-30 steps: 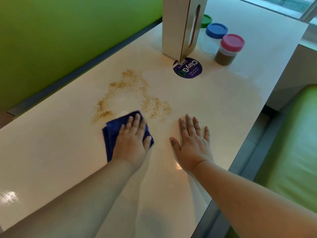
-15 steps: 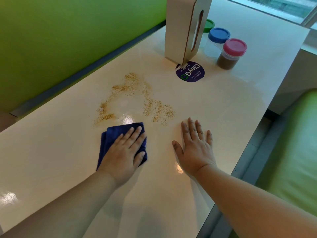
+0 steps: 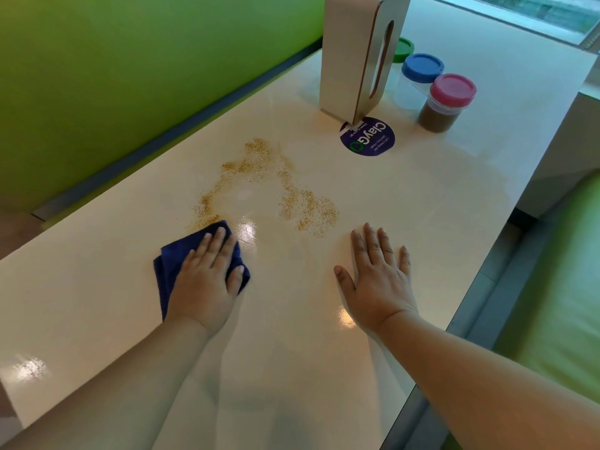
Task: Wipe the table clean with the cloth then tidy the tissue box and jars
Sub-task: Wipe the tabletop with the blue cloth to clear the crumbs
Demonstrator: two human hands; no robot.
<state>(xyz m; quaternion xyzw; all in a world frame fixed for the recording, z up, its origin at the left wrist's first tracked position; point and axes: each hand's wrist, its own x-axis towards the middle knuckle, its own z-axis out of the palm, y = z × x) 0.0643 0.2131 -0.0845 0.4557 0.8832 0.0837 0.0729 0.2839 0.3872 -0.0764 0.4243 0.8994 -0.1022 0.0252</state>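
Head view: a glossy cream table (image 3: 97,287) with a smooth, reflective top runs along a matte green wall (image 3: 130,60). The left hand (image 3: 204,280) lies flat, fingers straight and together, pressing on a folded dark blue cloth (image 3: 168,264) of soft, fuzzy weave. The cloth's far corner touches the near end of a scatter of fine golden-brown grains (image 3: 302,206), which spreads in a loose arch across the middle of the table. The right hand (image 3: 376,280) rests palm down on the bare tabletop, fingers straight and slightly spread, holding nothing, just beside the grains' nearest patch.

At the far end stands an upright, slab-shaped pale tissue box (image 3: 347,53) with a long rounded slot in its narrow face. Its corner sits on a round purple sticker (image 3: 370,138). Beside it are three clear cylindrical jars: a pink-lidded jar (image 3: 448,99) of brown powder, a blue-lidded jar (image 3: 420,73) and, mostly hidden, a green-lidded jar (image 3: 404,48).
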